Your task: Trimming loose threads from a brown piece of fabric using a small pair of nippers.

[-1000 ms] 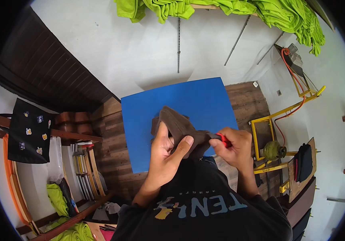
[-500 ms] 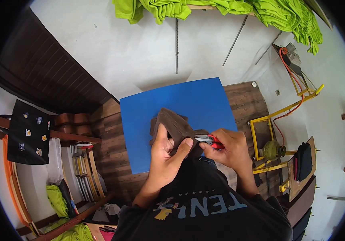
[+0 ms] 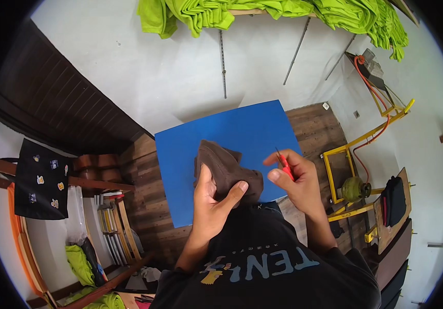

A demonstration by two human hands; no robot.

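Observation:
A brown sewn fabric piece (image 3: 226,170) with visible seams is bunched up in front of my chest. My left hand (image 3: 213,203) grips it from below, its thumb pressed on the near side and its other fingers partly hidden by the cloth. To the right of the fabric and apart from it, my right hand (image 3: 298,177) holds red-handled thread snips (image 3: 286,167). The snips' dark tip points up and away from me. Behind both hands lies a blue tabletop (image 3: 252,121).
Bright green garments (image 3: 278,11) hang over a high shelf along the far wall. A yellow metal frame (image 3: 342,149) with an orange hose stands at the right. At the left, a black printed cloth (image 3: 41,180) hangs beside a rack of frames (image 3: 113,221).
My right hand has drawn the snips away from the fabric, rightward, and turned them upward. My left hand keeps its grip on the fabric. The view has shifted slightly.

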